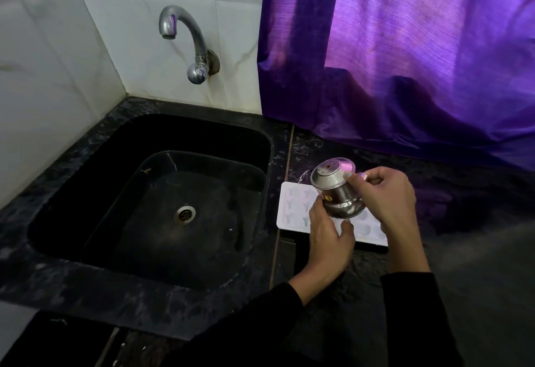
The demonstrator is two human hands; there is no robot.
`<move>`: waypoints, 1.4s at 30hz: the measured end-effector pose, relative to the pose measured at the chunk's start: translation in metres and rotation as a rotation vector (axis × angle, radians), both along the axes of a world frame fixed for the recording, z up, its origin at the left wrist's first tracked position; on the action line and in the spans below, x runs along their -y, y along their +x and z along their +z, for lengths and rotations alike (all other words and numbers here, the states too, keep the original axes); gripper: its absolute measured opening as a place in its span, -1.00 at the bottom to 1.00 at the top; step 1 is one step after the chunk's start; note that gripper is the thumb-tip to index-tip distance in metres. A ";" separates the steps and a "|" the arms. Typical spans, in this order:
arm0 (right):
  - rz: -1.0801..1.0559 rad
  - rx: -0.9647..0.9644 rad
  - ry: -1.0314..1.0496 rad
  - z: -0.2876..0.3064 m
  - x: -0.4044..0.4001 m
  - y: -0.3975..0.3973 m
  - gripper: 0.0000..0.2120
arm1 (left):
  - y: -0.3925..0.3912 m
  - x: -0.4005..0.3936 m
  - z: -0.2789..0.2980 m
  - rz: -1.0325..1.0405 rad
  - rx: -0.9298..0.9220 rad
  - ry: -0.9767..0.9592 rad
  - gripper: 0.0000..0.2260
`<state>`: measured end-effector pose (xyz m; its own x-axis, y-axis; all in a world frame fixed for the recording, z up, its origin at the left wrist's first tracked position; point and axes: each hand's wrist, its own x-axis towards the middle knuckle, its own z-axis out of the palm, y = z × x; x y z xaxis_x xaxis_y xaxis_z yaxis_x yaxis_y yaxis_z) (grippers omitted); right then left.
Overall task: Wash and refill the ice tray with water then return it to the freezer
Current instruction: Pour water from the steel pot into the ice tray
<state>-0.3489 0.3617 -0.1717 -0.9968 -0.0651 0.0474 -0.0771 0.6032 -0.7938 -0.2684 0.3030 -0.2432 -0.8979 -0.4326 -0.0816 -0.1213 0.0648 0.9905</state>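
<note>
A white ice tray (295,207) lies flat on the dark counter just right of the sink. Above it a small steel pot (335,190) is tipped toward the tray's far left corner, and a thin stream of water (301,177) runs from its rim. My right hand (382,196) grips the pot from the right side. My left hand (328,236) supports it from below with curled fingers, hiding the tray's middle. Both sleeves are black.
A black sink (260,141) with a metal drain (184,214) fills the left. A steel tap (185,39) juts from the white tiled wall above it. A purple curtain (405,57) hangs down onto the dark stone counter (463,222) behind the tray.
</note>
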 end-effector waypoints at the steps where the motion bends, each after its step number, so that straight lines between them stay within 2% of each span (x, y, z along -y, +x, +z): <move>1: -0.001 0.003 0.004 0.000 0.000 0.000 -0.74 | 0.000 0.000 0.000 -0.001 0.002 0.004 -0.44; 13: -0.025 0.034 -0.043 -0.002 -0.002 0.002 -0.75 | -0.001 -0.001 -0.002 0.011 0.025 0.001 -0.42; 21: -0.082 0.177 -0.343 -0.012 -0.021 0.002 -0.77 | 0.000 -0.010 0.001 0.034 -0.004 -0.072 -0.38; 28: -0.175 0.181 -0.495 -0.007 -0.064 0.011 -0.81 | -0.004 -0.041 0.000 -0.040 -0.081 -0.162 -0.38; 32: -0.242 0.152 -0.443 -0.012 -0.097 0.008 -0.80 | -0.003 -0.067 -0.007 -0.109 -0.107 -0.166 -0.40; 42: -0.295 0.075 -0.163 -0.014 -0.139 0.007 -0.75 | 0.000 -0.104 -0.018 -0.248 -0.052 -0.191 -0.42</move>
